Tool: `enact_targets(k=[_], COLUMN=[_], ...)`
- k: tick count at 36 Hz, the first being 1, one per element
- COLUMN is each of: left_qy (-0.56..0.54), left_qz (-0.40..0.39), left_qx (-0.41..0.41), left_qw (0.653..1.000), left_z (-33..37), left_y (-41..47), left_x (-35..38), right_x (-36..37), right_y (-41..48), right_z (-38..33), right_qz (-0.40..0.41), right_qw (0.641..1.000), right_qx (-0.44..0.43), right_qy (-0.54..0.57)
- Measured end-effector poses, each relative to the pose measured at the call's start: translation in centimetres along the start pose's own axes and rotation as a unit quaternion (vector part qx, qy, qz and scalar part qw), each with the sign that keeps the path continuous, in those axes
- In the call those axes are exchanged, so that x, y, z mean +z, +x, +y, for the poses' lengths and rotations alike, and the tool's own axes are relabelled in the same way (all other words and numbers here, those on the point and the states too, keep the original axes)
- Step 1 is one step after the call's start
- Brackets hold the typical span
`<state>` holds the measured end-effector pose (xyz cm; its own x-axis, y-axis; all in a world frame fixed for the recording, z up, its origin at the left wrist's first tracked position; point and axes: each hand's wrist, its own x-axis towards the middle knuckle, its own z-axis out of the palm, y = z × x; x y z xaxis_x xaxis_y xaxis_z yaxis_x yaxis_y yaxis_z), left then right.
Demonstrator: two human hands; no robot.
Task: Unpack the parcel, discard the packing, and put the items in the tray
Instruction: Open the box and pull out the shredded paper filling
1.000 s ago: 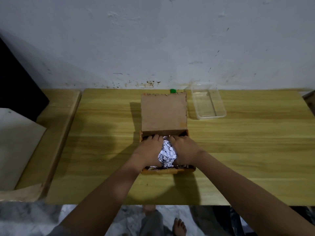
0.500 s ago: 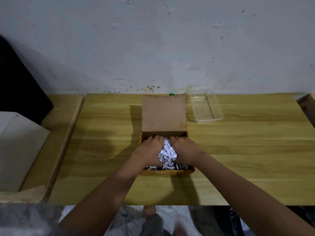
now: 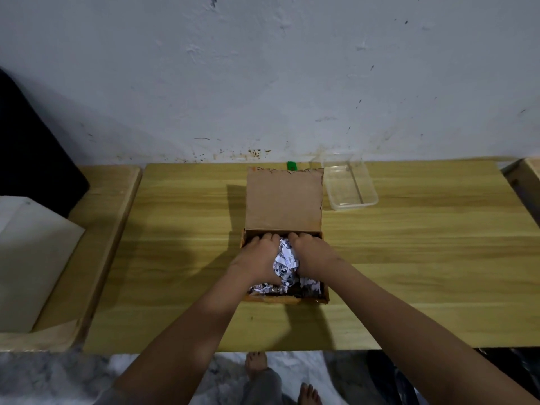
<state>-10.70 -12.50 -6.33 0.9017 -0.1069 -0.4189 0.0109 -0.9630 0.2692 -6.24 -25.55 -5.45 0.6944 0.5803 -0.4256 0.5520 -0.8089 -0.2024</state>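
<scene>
A brown cardboard box [image 3: 284, 200] lies in the middle of the wooden table, its lid folded back toward the wall. Inside it is crumpled black-and-white shredded paper [image 3: 285, 260]. My left hand [image 3: 258, 257] and my right hand [image 3: 312, 255] are both down in the box, one on each side of the paper wad, fingers curled into it. Whatever lies under the paper is hidden. A clear plastic tray [image 3: 349, 187] stands empty just right of the lid, near the wall.
A small green object [image 3: 291, 166] sits behind the box at the wall. A lower wooden bench [image 3: 96, 238] with a white board [image 3: 32, 258] adjoins the table on the left. Another wooden edge [image 3: 526, 182] shows at far right. My feet are below the table's front edge.
Both hands stay in the box around the paper wad. Only the camera view has shifted slightly; the box and tray have not moved.
</scene>
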Motion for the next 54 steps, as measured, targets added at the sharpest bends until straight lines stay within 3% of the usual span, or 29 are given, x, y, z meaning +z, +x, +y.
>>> enact_targets(k=[19,36,54], left_qy=[-0.074,-0.013,0.006], left_qz=[0.055,-0.003,0.027], left_qx=[0.016,0.01,0.025], left_qw=[0.996,1.0,0.999], left_z=[-0.2,0.4,0.2], left_y=[-0.4,-0.9,-0.5], left_x=[-1.2,-0.6,-1.2], right_x=[-2.4,-2.3,-3.1], right_y=[-0.1,-1.6,-2.0], right_z=[0.9,-0.7,-0.4], right_qz=[0.031,0.0,0.026], right_qw=[0.995,0.997,0.995], right_qx=[0.023,0.037,0.033], right_qy=[0.097,0.063,0.095])
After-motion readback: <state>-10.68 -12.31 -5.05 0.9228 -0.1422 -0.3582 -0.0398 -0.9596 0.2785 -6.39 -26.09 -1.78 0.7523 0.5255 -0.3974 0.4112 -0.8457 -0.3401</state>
